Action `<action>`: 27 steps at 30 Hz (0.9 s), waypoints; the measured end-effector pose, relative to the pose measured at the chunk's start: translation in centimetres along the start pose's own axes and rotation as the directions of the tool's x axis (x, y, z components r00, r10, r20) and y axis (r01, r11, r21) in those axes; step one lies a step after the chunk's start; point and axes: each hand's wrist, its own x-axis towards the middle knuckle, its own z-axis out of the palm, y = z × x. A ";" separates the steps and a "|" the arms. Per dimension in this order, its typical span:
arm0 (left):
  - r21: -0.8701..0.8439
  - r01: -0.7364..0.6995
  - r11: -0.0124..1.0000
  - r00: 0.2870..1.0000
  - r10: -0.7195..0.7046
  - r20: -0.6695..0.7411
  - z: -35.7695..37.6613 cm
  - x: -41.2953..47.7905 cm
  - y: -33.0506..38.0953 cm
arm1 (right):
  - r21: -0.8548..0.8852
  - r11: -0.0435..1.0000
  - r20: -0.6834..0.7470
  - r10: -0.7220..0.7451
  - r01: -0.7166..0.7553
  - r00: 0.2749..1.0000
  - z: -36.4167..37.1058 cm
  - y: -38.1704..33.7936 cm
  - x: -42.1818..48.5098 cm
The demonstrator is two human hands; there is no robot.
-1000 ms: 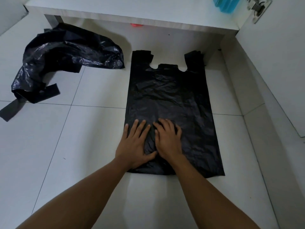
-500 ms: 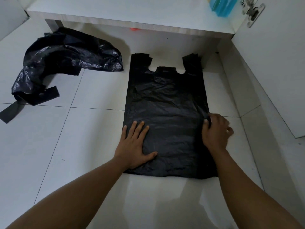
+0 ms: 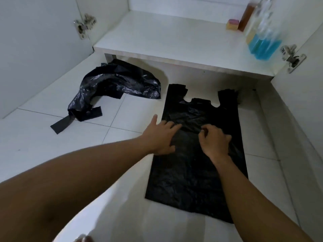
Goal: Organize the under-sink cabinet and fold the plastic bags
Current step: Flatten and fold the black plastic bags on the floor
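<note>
At ten o'clock on the white floor (image 3: 52,154) I see a crumpled black bag (image 3: 111,89). At the middle lies the flat black bag (image 3: 195,172), handles toward twelve. My left hand (image 3: 161,137) rests on its left edge, fingers spread flat. My right hand (image 3: 215,141) pinches the plastic. At one o'clock, a blue bottle (image 3: 264,44) stands on the cabinet shelf (image 3: 166,41).

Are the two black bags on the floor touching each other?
Apart. The head view shows a strip of white floor tile between the crumpled bag on the left and the flat bag under the hands.
</note>
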 end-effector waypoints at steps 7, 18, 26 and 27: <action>0.161 0.269 0.950 0.963 -0.269 -0.020 -14.2 -1.2 -16.9 | 0.059 0.955 -0.114 -0.283 0.291 0.952 -3.8 -18.6 9.6; -0.103 0.520 0.848 0.848 -0.498 0.180 -3.7 -2.0 -31.4 | 0.083 0.888 0.296 -0.456 0.453 0.839 7.4 -29.6 14.5; -0.103 0.526 0.844 0.850 -0.526 0.031 -2.9 -0.8 -30.3 | 0.207 0.902 0.351 -0.429 0.378 0.832 11.0 -27.7 16.6; -0.093 0.535 0.840 0.841 -0.540 -0.035 -3.5 -0.9 -30.2 | 0.231 0.896 0.269 -0.433 0.378 0.861 10.8 -27.5 16.1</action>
